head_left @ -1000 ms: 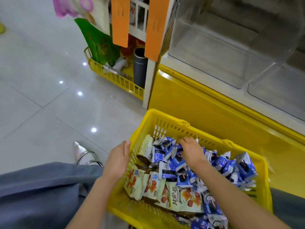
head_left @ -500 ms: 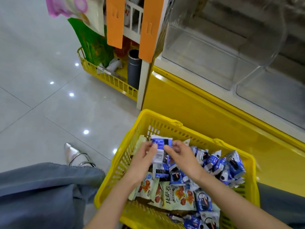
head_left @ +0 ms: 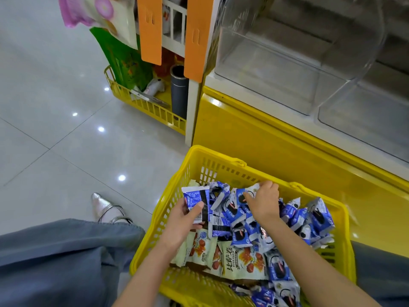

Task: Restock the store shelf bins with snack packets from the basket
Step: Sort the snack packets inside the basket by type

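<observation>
The small blue-and-white foil snack packet [head_left: 195,201] is sitting in the left hand [head_left: 183,220] just above the near-left corner of the yellow plastic mesh basket [head_left: 212,171]. The thumb is pressing across its front and the fingers are curling round behind it, so it's a proper grip, with the packet tipped up and its barcode side facing the camera.

The right hand [head_left: 264,203] is reaching over to the far side of the basket. Its fingertips are bunching up and pinching the top edge of another blue-and-white packet [head_left: 252,191] that's lying on the heap.

The rest of the loose blue packets [head_left: 309,218] are piling up across the middle and right of the basket. A few bigger cream packets with orange-red pictures [head_left: 243,260] are lying flat along the near side.

The basket is sitting on the floor right against the glossy yellow shelf base [head_left: 254,138]. Above that, two clear plastic bins [head_left: 287,69] are standing side by side.

Off to the left, a low yellow wire rack [head_left: 141,103] is holding a grey cylinder [head_left: 179,94] and a green bag. Grey-blue trousers [head_left: 55,258] and a silver pointed shoe [head_left: 103,204] are showing over the shiny grey floor tiles [head_left: 55,107].
</observation>
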Motion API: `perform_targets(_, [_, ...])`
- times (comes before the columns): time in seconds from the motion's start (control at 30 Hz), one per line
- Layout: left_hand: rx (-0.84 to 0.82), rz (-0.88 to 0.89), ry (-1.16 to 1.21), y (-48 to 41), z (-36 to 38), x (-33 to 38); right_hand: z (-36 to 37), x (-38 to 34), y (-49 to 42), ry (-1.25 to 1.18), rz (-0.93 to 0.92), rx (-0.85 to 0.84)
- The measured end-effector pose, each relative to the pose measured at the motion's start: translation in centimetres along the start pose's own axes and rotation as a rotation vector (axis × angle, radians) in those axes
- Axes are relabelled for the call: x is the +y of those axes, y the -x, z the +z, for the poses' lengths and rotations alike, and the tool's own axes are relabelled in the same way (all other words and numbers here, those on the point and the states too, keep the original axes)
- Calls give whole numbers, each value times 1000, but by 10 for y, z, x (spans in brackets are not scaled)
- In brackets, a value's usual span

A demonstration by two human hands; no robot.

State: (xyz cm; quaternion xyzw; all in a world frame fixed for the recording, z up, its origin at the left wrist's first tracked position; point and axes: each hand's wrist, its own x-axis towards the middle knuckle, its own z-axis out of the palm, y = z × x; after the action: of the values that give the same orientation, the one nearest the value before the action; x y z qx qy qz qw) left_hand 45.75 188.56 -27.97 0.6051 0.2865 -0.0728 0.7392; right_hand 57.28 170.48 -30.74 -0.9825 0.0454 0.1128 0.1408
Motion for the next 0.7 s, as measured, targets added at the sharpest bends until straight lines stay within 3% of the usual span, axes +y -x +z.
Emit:
perform_targets(0.07, [7, -4, -12, -1, -1, -2, 4, -1, 2, 132, 15, -22])
perform_targets(0.17, [20, -21, -26, -4, -1, -6, 4, 3, 5, -19, 61, -88])
perform_targets(0.37, [20, -34, -92, -5, 0, -12, -22, 2, 19, -234, -115, -172])
perform_targets(0.53, [26, -66, -121, -6, -1, -18, -49, -8, 37, -290, -355, -560])
perform_targets(0.7, [68, -81, -303, -1, 0, -21, -68, -12, 46, -379, -391, -738])
